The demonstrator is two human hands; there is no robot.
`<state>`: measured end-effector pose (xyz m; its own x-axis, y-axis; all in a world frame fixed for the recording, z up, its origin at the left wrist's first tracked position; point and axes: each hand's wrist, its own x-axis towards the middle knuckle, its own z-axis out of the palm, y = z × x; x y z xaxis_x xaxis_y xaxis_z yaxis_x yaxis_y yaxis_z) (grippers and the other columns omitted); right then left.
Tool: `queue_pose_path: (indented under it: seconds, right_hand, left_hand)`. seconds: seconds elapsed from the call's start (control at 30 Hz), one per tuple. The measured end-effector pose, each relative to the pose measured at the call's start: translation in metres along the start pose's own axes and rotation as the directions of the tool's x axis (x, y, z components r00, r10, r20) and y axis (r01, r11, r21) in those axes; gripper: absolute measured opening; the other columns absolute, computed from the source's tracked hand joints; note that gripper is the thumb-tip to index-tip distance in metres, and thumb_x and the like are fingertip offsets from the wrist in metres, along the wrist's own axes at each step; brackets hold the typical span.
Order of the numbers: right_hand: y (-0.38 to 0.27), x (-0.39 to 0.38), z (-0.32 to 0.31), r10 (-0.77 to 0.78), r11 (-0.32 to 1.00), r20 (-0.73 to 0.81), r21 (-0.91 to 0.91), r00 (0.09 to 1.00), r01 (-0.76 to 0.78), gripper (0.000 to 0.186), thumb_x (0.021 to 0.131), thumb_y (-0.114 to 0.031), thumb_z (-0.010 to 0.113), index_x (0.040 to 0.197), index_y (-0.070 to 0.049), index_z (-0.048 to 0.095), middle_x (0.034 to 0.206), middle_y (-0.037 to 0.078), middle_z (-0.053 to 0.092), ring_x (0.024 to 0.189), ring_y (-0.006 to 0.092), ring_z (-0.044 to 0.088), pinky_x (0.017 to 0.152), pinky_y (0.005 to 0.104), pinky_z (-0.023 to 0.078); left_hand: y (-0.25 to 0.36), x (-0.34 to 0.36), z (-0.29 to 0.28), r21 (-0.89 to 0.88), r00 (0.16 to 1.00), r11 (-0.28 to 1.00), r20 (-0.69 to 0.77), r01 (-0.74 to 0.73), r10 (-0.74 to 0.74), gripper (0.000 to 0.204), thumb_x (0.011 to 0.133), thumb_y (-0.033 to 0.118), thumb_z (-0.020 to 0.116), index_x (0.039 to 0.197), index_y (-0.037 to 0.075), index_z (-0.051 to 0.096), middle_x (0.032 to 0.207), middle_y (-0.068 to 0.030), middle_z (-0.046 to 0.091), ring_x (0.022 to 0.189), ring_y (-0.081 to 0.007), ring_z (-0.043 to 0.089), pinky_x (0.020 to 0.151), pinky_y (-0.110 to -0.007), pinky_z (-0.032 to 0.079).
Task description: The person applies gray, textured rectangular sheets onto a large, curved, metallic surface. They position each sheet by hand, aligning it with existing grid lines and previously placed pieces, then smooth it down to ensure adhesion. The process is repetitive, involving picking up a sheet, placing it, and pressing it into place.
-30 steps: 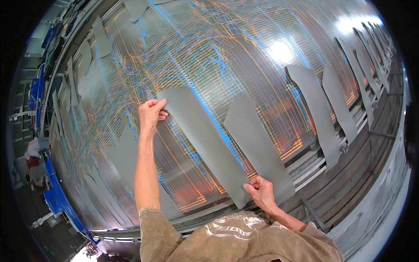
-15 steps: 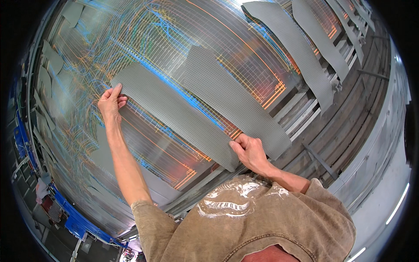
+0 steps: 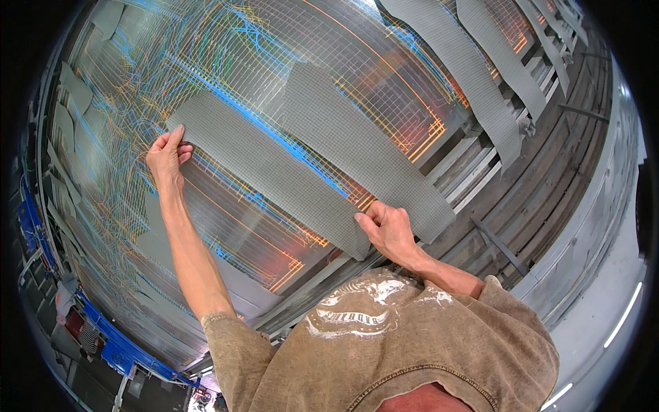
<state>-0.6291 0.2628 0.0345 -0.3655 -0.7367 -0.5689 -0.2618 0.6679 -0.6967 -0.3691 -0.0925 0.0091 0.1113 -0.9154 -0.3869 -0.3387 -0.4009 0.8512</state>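
A long grey strip of textured sheet (image 3: 268, 165) lies slantwise over a broad surface marked with blue, orange and yellow lines (image 3: 226, 79). At its far left end, my left hand (image 3: 168, 156) pinches the edge between thumb and fingers. My right hand (image 3: 388, 232) is closed, its thumb and finger at the strip's near right end. Just right of this strip, a second grey textured piece (image 3: 357, 137) rests on the surface, its lower end beside my right hand. A band of blue lines shows in the gap between the two pieces.
More grey sheet pieces lie at the upper right (image 3: 453, 55) and along the left edge (image 3: 75, 89). Slatted rails (image 3: 549, 206) run along the near right side. Beyond the left edge stands a blue metal frame (image 3: 120, 350).
Hands and sheets all sit slightly further up and left in the picture, as the whole view has shifted. Both hands keep their places on the strip.
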Motion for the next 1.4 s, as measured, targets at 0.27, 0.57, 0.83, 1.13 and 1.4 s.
queue_pose_path:
  seconds: [0.27, 0.57, 0.83, 1.13, 1.4]
  right_hand:
    - [-0.001, 0.000, -0.001, 0.009, 0.999, 0.002, 0.034, 1.000, -0.009, 0.027, 0.088, -0.021, 0.071, 0.074, 0.001, 0.064, 0.054, 0.015, 0.058, 0.044, 0.0247, 0.057, 0.048, 0.0377, 0.045]
    - [-0.004, 0.002, -0.002, -0.017, 1.000, 0.007, 0.025, 1.000, 0.017, 0.028, 0.088, -0.017, 0.071, 0.072, 0.004, 0.062, 0.052, 0.006, 0.053, 0.050, 0.0075, 0.044, 0.044, 0.0307, 0.039]
    - [-0.007, 0.000, 0.000, -0.019, 1.000, 0.025, 0.021, 1.000, 0.019, 0.029, 0.088, -0.017, 0.071, 0.071, 0.005, 0.061, 0.054, 0.012, 0.059, 0.048, 0.0099, 0.052, 0.047, 0.0325, 0.043]
    - [-0.004, 0.000, 0.004, 0.083, 0.990, 0.044, 0.110, 0.996, -0.088, 0.030, 0.089, -0.016, 0.071, 0.070, 0.004, 0.061, 0.053, 0.004, 0.058, 0.048, 0.0062, 0.050, 0.043, 0.0278, 0.042]
    - [0.005, 0.000, 0.004, 0.079, 0.990, 0.056, 0.115, 0.995, -0.086, 0.030, 0.091, -0.019, 0.071, 0.072, 0.003, 0.062, 0.052, 0.003, 0.058, 0.045, 0.0056, 0.050, 0.041, 0.0258, 0.042]
  left_hand:
    - [0.002, -0.004, 0.003, 0.003, 1.000, 1.000, 0.006, 0.003, -0.003, 0.029, 0.080, 0.016, 0.083, 0.094, -0.002, 0.065, 0.071, -0.0083, 0.067, 0.055, -0.0106, 0.065, 0.047, -0.018, 0.053]
    - [0.000, -0.006, 0.004, -0.005, 1.000, 1.000, 0.007, -0.006, 0.006, 0.027, 0.079, 0.017, 0.083, 0.091, -0.001, 0.066, 0.071, -0.0073, 0.067, 0.055, -0.0105, 0.065, 0.047, -0.019, 0.052]
    - [0.003, -0.009, 0.000, -0.020, 0.999, 0.999, -0.003, -0.040, 0.039, 0.024, 0.081, 0.017, 0.080, 0.090, -0.001, 0.066, 0.071, -0.0059, 0.068, 0.055, -0.0098, 0.066, 0.046, -0.019, 0.051]
    - [0.008, -0.015, 0.004, -0.015, 0.999, 0.999, -0.007, -0.037, 0.037, 0.017, 0.081, 0.016, 0.078, 0.080, 0.003, 0.066, 0.067, -0.0042, 0.067, 0.054, -0.0082, 0.066, 0.046, -0.018, 0.051]
    - [0.009, -0.018, 0.006, -0.025, 0.999, 0.998, -0.019, -0.051, 0.050, 0.017, 0.081, 0.015, 0.077, 0.078, 0.003, 0.067, 0.065, -0.0047, 0.067, 0.053, -0.0083, 0.065, 0.046, -0.019, 0.050]
